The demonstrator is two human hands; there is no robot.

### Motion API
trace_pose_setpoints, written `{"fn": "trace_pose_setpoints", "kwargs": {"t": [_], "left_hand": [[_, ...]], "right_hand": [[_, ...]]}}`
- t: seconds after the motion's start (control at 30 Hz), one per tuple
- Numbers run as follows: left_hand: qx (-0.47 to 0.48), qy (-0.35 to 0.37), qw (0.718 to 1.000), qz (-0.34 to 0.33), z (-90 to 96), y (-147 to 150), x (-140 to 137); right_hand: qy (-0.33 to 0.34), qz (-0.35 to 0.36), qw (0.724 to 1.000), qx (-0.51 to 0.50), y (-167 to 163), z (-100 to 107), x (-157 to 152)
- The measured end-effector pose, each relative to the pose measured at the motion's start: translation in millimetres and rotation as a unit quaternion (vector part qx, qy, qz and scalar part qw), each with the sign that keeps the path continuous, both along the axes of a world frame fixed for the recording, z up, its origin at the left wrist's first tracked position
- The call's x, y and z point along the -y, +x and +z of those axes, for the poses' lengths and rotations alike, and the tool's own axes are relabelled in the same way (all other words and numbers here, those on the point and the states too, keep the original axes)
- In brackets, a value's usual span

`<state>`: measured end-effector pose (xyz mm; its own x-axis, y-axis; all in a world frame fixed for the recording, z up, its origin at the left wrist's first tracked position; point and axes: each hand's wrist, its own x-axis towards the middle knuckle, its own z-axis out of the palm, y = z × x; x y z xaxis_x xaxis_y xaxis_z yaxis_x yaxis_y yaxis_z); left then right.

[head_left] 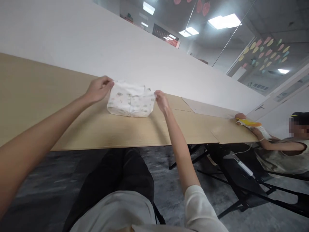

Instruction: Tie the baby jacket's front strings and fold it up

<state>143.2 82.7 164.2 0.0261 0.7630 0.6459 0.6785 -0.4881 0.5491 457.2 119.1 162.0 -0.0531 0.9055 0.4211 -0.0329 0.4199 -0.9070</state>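
A white printed cloth [130,100], folded into a wide rectangle, hangs stretched between my two hands just over the table [135,132]. Small faint figures dot it, and a seam or fold line runs down its middle. Whether it is a garment, I cannot tell. My left hand [100,88] pinches its upper left corner between thumb and fingers. At the upper right corner, my right hand [161,99] grips the edge, slightly blurred by motion.
A white wall [72,35] with glass panels above it borders the table's far side. At right, another person [282,151] sits with a hand at a doll [246,121] in yellow and white. A black chair [246,183] carrying a white power strip [245,168] stands below.
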Motion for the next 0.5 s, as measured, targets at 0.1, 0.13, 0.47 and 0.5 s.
{"fn": "trace_pose_setpoints", "kwargs": {"t": [0.1,0.13,0.47,0.5], "left_hand": [[-0.101,0.102,0.989,0.032,46.5,-1,16],[-0.127,0.11,0.985,0.04,57.4,-1,21],[-0.337,-0.083,0.935,0.076,14.8,-13,-4],[-0.36,-0.112,0.923,0.075,-1.5,-14,-11]], "right_hand": [[0.076,-0.02,0.996,0.03,12,46,10],[0.098,-0.026,0.994,0.051,16,58,15],[0.075,-0.11,0.889,0.439,18,23,11],[0.058,-0.125,0.862,0.489,15,9,6]]}}
